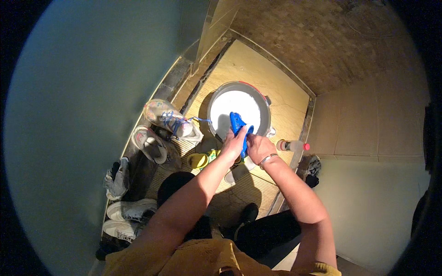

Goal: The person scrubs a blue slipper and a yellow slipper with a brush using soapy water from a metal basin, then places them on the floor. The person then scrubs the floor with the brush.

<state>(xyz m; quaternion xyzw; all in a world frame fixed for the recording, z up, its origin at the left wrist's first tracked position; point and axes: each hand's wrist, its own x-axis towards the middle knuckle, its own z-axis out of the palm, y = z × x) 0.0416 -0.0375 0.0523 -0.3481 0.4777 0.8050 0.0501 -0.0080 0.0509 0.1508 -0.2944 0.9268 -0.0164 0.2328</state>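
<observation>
My left hand [234, 142] grips a blue shoe [237, 120], perhaps a rubber clog, over the near rim of a round grey bucket [265, 119]. White suds or bright liquid [234, 103] fill the bucket's opening. Close against the blue shoe's right side is my right hand [259, 146], its fingers curled; whether it holds the shoe or a small tool is hidden. A bracelet circles that wrist. Left of the bucket lies a pale sneaker [172, 119] with blue laces, one lace reaching the bucket's rim. A yellow and green item [203, 159] sits below the bucket.
A clear plastic bottle [291, 145] with a red cap lies right of the bucket. Along the left wall are a small pale shoe [149, 143], a grey shoe [119, 179] and a pair of white sneakers [129, 210]. Dark crumpled cloth [312, 169] lies at the right edge.
</observation>
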